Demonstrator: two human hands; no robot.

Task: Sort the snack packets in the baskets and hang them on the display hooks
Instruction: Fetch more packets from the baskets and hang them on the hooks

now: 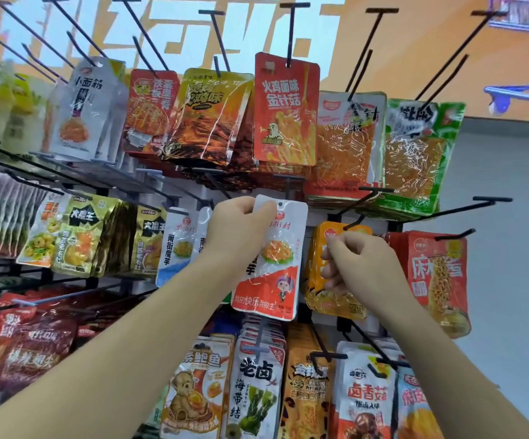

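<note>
My left hand (pixel 236 228) pinches the top left corner of a white and red snack packet (pixel 272 264), held upright in front of the middle row of the display rack. The packet's hang hole sits just below the tip of a black hook (pixel 288 185). Similar white packets (pixel 177 245) hang on the hook to the left. My right hand (pixel 356 264) hovers to the right with fingers curled and holds nothing, in front of orange packets (pixel 317 280). No basket is in view.
Rows of black hooks (pixel 291 30) carry many snack packets: red, yellow and green ones (pixel 415 160) on the top row, dark red ones (pixel 32 340) at lower left, white ones (pixel 367 397) at the bottom. A bare hook (pixel 466 209) juts out at the right. An orange wall stands behind.
</note>
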